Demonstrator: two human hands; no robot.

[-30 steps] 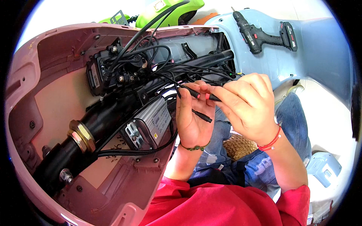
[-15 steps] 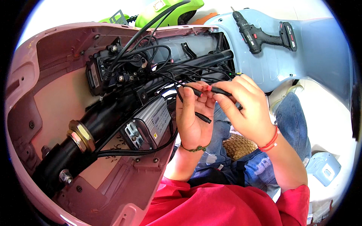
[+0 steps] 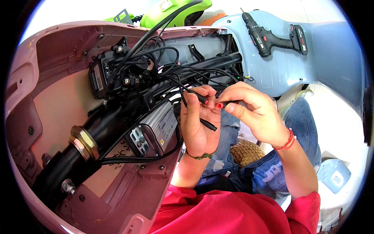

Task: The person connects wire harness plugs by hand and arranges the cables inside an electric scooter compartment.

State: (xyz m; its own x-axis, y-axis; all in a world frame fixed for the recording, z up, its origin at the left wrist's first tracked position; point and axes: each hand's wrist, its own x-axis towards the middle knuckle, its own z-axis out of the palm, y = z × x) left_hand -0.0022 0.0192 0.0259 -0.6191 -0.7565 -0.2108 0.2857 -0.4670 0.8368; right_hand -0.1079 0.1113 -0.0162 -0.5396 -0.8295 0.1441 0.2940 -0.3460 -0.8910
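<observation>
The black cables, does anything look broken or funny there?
Nothing on the cables looks clearly broken. One odd bit: a loose black plug pokes across the left hand's palm, its tip joined to nothing, below the red-tipped plug.

Worn on your head, the left of two fisheye cameras looks down at close range past your red shirt (image 3: 233,212) to your left hand (image 3: 199,138) and right hand (image 3: 260,114), straight edges bowing outward.

A brightly lit white floor (image 3: 343,128) spreads around, its thin seam (image 3: 305,11) showing far off
</observation>
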